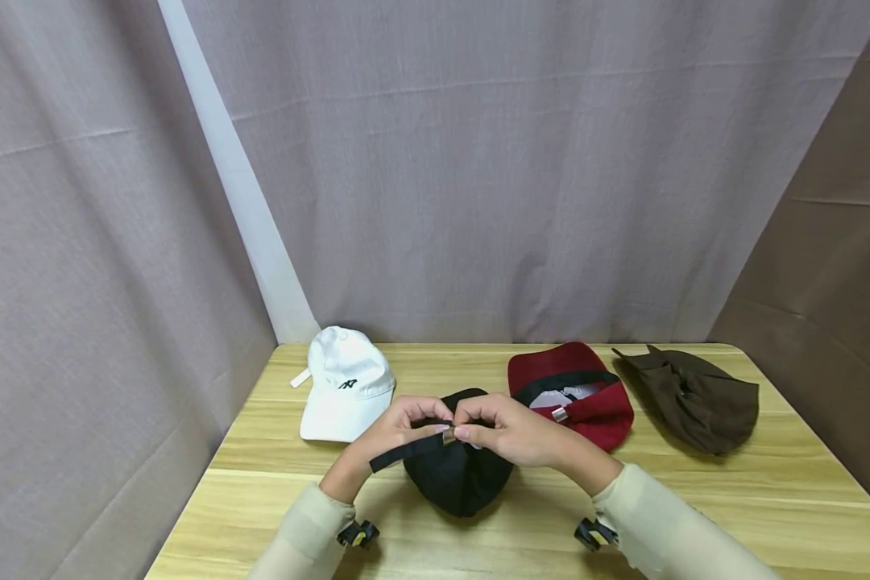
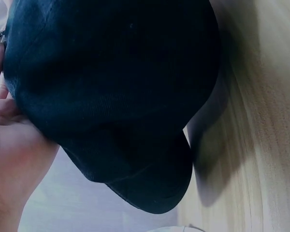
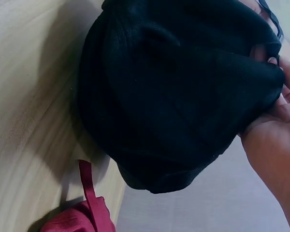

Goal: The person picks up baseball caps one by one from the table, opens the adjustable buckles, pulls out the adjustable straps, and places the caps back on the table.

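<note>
A black cap [image 1: 458,485] is held up between both hands, with its back strap [image 1: 406,453] and small metal buckle [image 1: 448,436] facing upward. My left hand [image 1: 400,428] pinches the strap right beside the buckle, and the strap's loose end sticks out to the left. From the other side, thumb and fingers of my right hand [image 1: 513,433] pinch the cap's back edge at the buckle. The cap's dark crown [image 2: 116,77] fills most of the left wrist view, its brim pointing away. In the right wrist view, the fingers reach around the edge at the cap's back opening.
A white cap [image 1: 344,403] sits at the back left of the wooden table [image 1: 246,499]. Behind the right hand lies a red cap [image 1: 602,419], inside showing, and farther right a crumpled brown cap [image 1: 710,403]. Grey curtains [image 1: 478,201] hang behind the table.
</note>
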A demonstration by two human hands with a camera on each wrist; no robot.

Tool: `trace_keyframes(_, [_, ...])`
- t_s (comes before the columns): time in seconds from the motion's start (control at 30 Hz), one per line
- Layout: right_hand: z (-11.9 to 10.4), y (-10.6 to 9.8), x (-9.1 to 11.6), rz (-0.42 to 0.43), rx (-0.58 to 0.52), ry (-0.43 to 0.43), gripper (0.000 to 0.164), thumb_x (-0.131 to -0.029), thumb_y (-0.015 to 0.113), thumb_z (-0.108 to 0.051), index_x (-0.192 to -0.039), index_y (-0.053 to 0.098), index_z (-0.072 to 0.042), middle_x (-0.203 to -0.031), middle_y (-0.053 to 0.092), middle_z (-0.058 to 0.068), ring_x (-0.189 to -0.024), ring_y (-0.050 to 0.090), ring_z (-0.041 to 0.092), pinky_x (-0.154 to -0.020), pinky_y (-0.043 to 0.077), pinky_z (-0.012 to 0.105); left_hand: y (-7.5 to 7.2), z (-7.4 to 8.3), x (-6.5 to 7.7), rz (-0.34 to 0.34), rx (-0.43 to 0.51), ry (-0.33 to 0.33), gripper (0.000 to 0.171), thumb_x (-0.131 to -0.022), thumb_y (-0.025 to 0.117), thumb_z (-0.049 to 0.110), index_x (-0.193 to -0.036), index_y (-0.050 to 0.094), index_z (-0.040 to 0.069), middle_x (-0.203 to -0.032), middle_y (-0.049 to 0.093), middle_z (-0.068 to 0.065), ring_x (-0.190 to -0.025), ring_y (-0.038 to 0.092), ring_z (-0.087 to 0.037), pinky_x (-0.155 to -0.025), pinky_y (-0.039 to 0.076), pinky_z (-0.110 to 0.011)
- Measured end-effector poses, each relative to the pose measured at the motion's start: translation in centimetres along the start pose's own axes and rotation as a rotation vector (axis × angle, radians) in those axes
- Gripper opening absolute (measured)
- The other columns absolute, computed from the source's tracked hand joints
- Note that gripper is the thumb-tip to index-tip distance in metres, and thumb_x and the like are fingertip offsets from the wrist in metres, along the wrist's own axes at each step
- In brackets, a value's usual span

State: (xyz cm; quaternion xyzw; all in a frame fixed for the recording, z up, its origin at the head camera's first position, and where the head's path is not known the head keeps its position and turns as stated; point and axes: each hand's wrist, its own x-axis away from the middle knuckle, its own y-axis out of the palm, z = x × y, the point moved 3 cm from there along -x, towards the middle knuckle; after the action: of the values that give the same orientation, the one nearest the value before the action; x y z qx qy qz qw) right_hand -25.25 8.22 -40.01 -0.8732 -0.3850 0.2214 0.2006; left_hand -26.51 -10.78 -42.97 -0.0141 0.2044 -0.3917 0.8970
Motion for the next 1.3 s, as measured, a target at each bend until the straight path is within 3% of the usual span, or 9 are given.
trace_keyframes(0.4, [0.8, 0.1, -0.2, -0.043, -0.098, -0.050, 0.015, -0.100, 0.057, -0.011, -0.087, 0.060, -0.003, -0.073, 0.050, 0.010, -0.074, 0.049, 0.004, -0.066, 0.043, 0.023, -0.1, 0.1, 0.1, -0.014, -0.001, -0.008, 0.019, -0.098, 0.053, 0.004, -0.100, 0.062, -0.012, -0.093, 0.067, 0.003, -0.086, 0.061, -0.003, -0.080, 0.050, -0.019])
trace_keyframes(0.67, [0.7, 0.0, -0.2, -0.049, -0.102, -0.047, 0.018, -0.100, 0.058, -0.012, -0.087, 0.059, 0.001, -0.073, 0.050, 0.012, -0.074, 0.049, 0.004, -0.067, 0.043, 0.023, -0.1, 0.3, 0.1, -0.021, 0.005, -0.005, 0.019, -0.098, 0.053, 0.003, -0.101, 0.061, -0.014, -0.093, 0.068, 0.006, -0.087, 0.061, -0.003, -0.080, 0.051, -0.019])
trace_keyframes(0.97, [0.4, 0.3, 0.0, 0.019, -0.051, -0.038, 0.012, -0.096, 0.066, -0.014, -0.084, 0.063, -0.014, -0.069, 0.051, 0.006, -0.072, 0.046, 0.003, -0.063, 0.041, 0.023, 0.1, 0.3, -0.1, -0.033, 0.020, -0.002, 0.019, -0.098, 0.054, 0.004, -0.101, 0.061, -0.013, -0.092, 0.067, 0.004, -0.086, 0.060, -0.003, -0.080, 0.050, -0.018])
trace_keyframes(1.3, [-0.4, 0.4, 0.3, 0.108, 0.036, 0.051, 0.015, -0.096, 0.066, -0.025, -0.083, 0.068, -0.019, -0.070, 0.056, -0.005, -0.071, 0.050, 0.004, -0.063, 0.043, 0.022, 0.1, 0.2, 0.0, 0.009, 0.005, -0.005, 0.018, -0.099, 0.054, 0.003, -0.100, 0.061, -0.013, -0.093, 0.067, 0.007, -0.087, 0.060, -0.003, -0.080, 0.050, -0.019])
